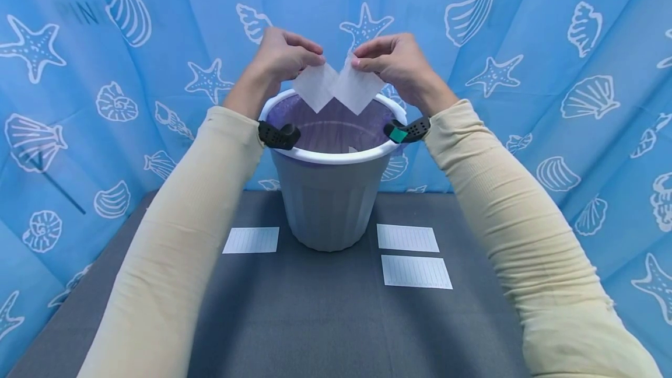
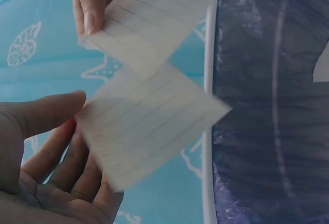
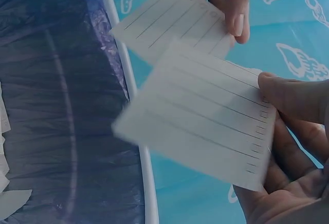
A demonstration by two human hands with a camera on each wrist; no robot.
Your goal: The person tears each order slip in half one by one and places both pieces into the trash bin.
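My left hand (image 1: 283,56) pinches a piece of lined white paper (image 1: 315,87) at its corner, between thumb and fingers. A matching piece (image 1: 359,87) is pinched by my right hand (image 1: 401,66). Both pieces hang tilted over the far rim of a grey bin (image 1: 328,200), their inner edges overlapping in the head view. Ruled lines show on the left hand's piece (image 2: 149,126) in the left wrist view. In the right wrist view, the right hand's piece (image 3: 205,116) has lines and a row of small boxes along one edge.
A purple plastic liner (image 1: 336,128) covers the bin's inside under a white rim (image 1: 336,158). Paper scraps (image 3: 13,203) lie within. On the dark table are one lined slip (image 1: 252,240) left of the bin and two slips (image 1: 407,238) at right. A blue shell-print curtain (image 1: 173,74) hangs behind.
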